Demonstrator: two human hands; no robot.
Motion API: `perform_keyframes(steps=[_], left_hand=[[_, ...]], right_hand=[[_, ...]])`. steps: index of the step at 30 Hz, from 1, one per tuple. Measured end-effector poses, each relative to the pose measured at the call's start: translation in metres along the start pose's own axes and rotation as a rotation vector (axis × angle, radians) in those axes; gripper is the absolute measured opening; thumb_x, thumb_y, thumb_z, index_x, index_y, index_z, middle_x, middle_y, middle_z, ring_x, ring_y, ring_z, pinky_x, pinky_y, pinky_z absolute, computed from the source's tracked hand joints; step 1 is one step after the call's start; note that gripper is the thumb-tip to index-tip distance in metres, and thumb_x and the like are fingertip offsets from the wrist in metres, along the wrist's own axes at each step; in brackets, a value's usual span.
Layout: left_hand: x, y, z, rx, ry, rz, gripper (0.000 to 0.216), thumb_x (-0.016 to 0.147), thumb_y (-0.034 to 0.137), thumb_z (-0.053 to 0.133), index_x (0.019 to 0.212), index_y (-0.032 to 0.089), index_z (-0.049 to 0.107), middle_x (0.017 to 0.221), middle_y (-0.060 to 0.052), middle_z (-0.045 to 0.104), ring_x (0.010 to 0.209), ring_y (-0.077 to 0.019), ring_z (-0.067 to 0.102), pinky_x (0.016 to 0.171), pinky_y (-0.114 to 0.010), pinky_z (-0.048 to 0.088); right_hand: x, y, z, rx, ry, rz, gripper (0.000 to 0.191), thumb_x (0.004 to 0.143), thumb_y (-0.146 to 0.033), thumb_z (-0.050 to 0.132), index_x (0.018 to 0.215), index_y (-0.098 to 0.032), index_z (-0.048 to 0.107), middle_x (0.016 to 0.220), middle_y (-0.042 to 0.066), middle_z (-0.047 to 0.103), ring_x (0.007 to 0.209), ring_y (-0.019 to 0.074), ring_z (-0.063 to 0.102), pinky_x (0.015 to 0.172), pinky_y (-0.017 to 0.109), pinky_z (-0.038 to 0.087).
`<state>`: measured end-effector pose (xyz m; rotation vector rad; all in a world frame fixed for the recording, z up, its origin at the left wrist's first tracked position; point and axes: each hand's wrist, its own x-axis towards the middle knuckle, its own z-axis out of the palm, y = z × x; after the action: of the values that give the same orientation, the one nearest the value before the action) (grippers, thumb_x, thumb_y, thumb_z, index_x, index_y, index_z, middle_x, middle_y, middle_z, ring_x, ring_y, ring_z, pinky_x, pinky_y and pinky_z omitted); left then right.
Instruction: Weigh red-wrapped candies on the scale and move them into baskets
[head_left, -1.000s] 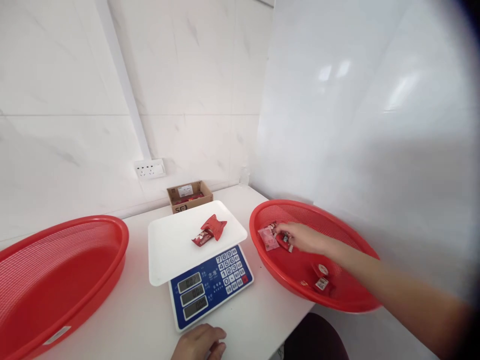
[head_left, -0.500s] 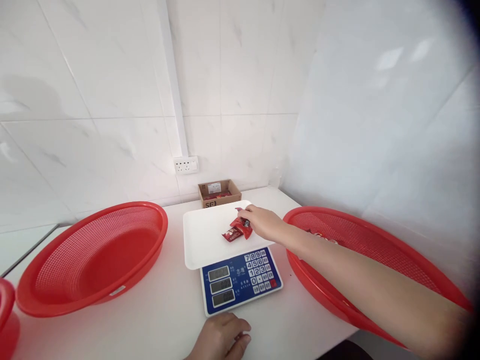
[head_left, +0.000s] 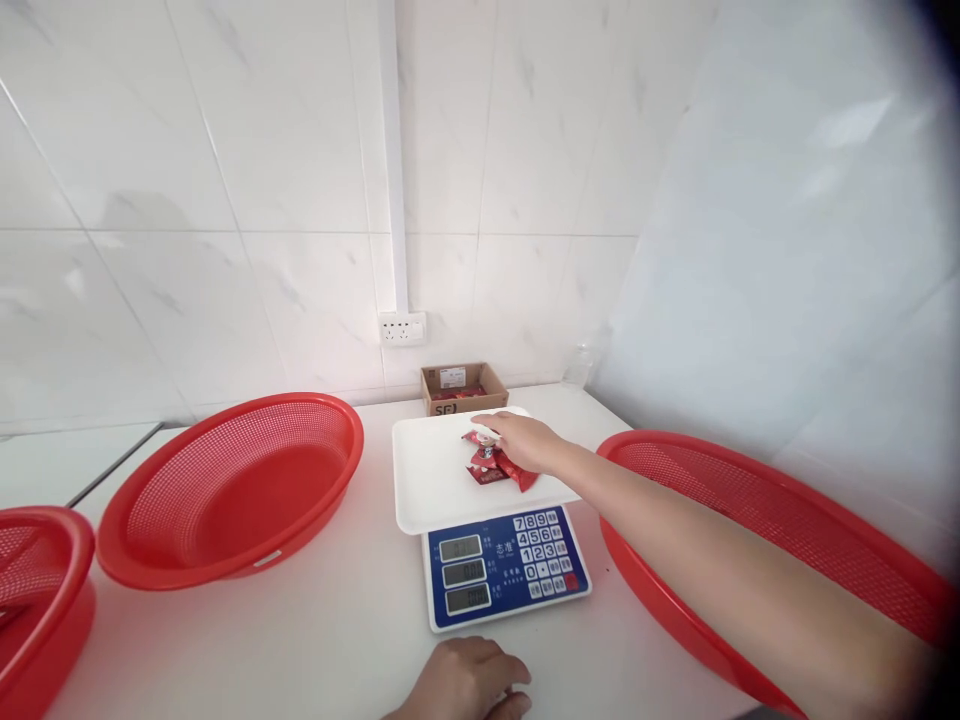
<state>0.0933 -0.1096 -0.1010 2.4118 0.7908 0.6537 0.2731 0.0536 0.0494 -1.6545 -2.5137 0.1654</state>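
My right hand (head_left: pixel 525 441) reaches over the white weighing tray (head_left: pixel 424 490) of a digital scale. Its fingers are apart, just above a small pile of red snack packets (head_left: pixel 491 474), and partly hide them. No packet is visibly gripped. The blue panel (head_left: pixel 506 568) of the scale, with three displays and a keypad, faces me. Close to the front edge of the scale, my left hand (head_left: pixel 469 682) rests loosely curled on the table. A gap shows between thumb and forefinger, with nothing visible in it.
A large red plastic basket (head_left: pixel 341 500) stands left of the scale, another red basket (head_left: pixel 637 560) to its right under my forearm. Part of a third basket (head_left: pixel 75 620) shows at far left. Behind the tray sits a cardboard box (head_left: pixel 469 402) holding red packets, near the tiled wall.
The view has swung left, so things sit further right. My right hand's fingers have loosened, and more red packets lie on the tray. My left hand stays by the scale.
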Motion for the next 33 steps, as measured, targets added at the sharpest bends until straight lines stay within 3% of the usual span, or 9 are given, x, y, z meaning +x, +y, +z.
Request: perform_keyframes(steps=[7,11,15,23,33], left_hand=[[0.001,0.006,-0.009,-0.031,-0.038,-0.049,0.022,0.081,0.025,0.051,0.099,0.023,0.064,0.088,-0.004,0.07,0.074,-0.0158,0.065,0.065,-0.02,0.051],[0.0,0.004,-0.005,-0.009,-0.035,-0.033,0.022,0.079,0.024,0.052,0.098,0.022,0.064,0.085,-0.005,0.07,0.072,-0.0166,0.065,0.064,-0.022,0.051],[0.0,0.002,-0.003,-0.003,-0.039,-0.03,0.022,0.08,0.024,0.052,0.098,0.022,0.064,0.086,-0.004,0.069,0.073,-0.016,0.065,0.065,-0.021,0.051],[0.002,0.003,-0.007,0.012,-0.032,-0.012,0.023,0.078,0.022,0.052,0.097,0.02,0.065,0.084,-0.006,0.07,0.071,-0.0166,0.066,0.063,-0.021,0.051],[0.001,0.004,-0.007,0.016,-0.027,0.002,0.022,0.08,0.024,0.051,0.098,0.02,0.064,0.083,-0.006,0.069,0.07,-0.0158,0.066,0.063,-0.02,0.051]], right_hand=[[-0.007,0.004,-0.004,0.273,0.07,0.108,0.044,0.083,-0.029,0.049,0.126,-0.021,0.045,0.119,0.008,0.058,0.097,0.0186,0.059,0.077,0.025,0.045],[-0.012,0.004,-0.002,0.367,0.061,0.159,0.041,0.086,-0.029,0.043,0.125,-0.019,0.045,0.12,0.009,0.057,0.091,0.0162,0.061,0.072,0.024,0.048],[-0.015,0.001,0.002,0.385,0.061,0.179,0.039,0.084,-0.026,0.046,0.123,-0.02,0.047,0.121,0.008,0.057,0.1,0.0189,0.058,0.081,0.028,0.044],[-0.016,-0.009,0.017,0.428,-0.048,0.073,0.042,0.077,-0.019,0.055,0.119,-0.026,0.052,0.1,0.0,0.068,0.088,0.0163,0.063,0.076,0.026,0.046],[-0.013,-0.009,0.014,0.347,0.022,0.112,0.04,0.078,-0.02,0.051,0.118,-0.025,0.052,0.109,0.003,0.064,0.095,0.0179,0.06,0.077,0.027,0.043]])
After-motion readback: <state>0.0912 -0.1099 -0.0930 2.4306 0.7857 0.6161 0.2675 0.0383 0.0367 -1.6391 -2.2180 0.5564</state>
